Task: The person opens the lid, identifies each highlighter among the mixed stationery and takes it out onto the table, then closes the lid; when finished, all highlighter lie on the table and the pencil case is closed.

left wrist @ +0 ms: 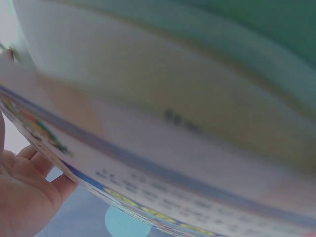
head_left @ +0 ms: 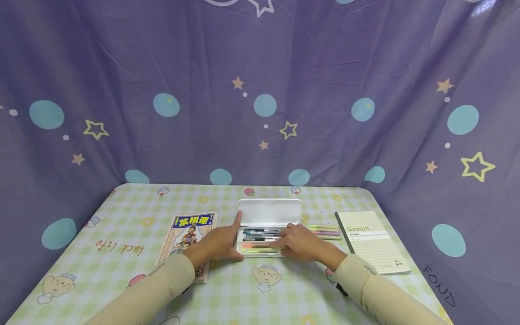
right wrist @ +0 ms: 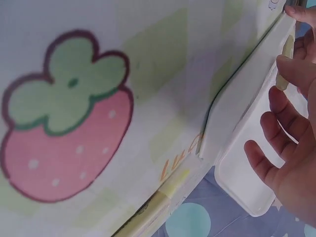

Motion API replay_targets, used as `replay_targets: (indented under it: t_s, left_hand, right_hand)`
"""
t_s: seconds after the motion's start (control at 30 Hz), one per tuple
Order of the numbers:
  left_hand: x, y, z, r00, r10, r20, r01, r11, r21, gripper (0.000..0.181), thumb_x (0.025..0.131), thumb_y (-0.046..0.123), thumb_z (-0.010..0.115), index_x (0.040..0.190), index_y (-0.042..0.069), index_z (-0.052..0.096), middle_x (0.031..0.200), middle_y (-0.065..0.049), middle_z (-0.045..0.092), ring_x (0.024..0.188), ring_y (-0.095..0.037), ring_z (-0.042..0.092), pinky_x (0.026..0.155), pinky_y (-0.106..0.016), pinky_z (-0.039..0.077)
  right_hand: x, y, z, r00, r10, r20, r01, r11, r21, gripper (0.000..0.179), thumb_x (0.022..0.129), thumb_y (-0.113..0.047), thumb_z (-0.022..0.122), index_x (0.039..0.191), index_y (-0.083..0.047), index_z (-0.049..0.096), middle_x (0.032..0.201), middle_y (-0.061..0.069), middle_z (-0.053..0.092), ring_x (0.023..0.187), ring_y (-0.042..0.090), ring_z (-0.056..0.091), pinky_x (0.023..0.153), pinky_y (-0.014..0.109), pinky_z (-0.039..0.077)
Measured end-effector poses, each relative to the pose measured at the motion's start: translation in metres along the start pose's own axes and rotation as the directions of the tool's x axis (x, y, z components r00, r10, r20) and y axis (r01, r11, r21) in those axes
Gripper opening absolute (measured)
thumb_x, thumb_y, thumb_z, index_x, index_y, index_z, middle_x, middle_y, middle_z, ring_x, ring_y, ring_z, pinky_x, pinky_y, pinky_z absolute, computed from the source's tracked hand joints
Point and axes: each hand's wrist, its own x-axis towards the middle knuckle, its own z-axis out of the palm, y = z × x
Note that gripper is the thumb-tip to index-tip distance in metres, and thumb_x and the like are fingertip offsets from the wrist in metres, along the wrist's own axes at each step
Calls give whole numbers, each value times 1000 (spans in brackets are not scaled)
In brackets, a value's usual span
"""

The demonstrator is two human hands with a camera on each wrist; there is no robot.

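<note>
A white pencil case [head_left: 239,243] lies on the table with its lid [head_left: 269,213] tipped back. Several dark pens [head_left: 257,232] and pastel pens fill its tray. Spread along the left end, my left hand [head_left: 217,243] has its index finger straight up at the lid and its thumb at the front corner. My right hand [head_left: 302,243] is over the right part of the tray. In the right wrist view it pinches a pale yellow pen [right wrist: 282,82] between thumb and index finger, the other fingers loosely bent. The left wrist view shows part of the left hand [left wrist: 27,192] beyond a blurred book.
An illustrated book [head_left: 170,246] lies under the left forearm's side of the table. Several pastel pens [head_left: 327,232] lie just right of the case. Farther right is a notebook [head_left: 375,239]. A purple curtain [head_left: 325,149] hangs behind the checkered tablecloth [head_left: 134,212].
</note>
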Motion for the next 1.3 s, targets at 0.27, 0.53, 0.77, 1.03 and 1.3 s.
replay_targets:
  t_s: [0.27,0.53,0.77,1.03,1.3]
  left_hand:
    - [-1,-1,2,1000,0,-12,0,1000,-1,144,69,59,89,164,6,-5,134,-23,66,113,-35,70,103,-44,55]
    - [-2,-1,3,1000,8,-16,-8,1000,-2,144,68,58,89,163,5,-5,135,-23,65,113,-35,70,104,-44,54]
    - [1,-3,2,1000,11,-21,-11,1000,2,145,67,59,89,164,5,-4,138,-23,63,116,-36,69,105,-44,54]
    - [0,-2,1,1000,9,-19,-9,1000,-10,144,67,59,90,164,4,-3,139,-23,63,117,-36,68,105,-45,54]
    - [1,-2,-1,1000,8,-20,-8,1000,-8,144,67,58,90,164,4,-3,141,-23,61,118,-36,68,106,-45,54]
  right_hand:
    - [-10,7,-2,999,24,-21,-24,1000,11,36,91,-22,77,124,-37,74,82,-8,64,68,7,40,61,19,25]
    - [-27,19,-2,997,61,-40,-58,995,77,38,90,-20,77,125,-33,74,82,-7,60,69,5,37,59,17,28]
    - [-45,32,-5,990,134,-53,-127,985,121,37,91,-18,76,125,-31,74,81,-8,60,67,3,36,60,17,31]
    - [-70,48,-5,980,181,-82,-168,974,151,35,90,-14,76,123,-27,76,78,-10,58,67,2,34,62,19,32]
    - [-97,64,-11,970,226,-95,-210,966,150,41,88,-10,78,126,-22,74,79,-10,57,68,1,37,61,19,35]
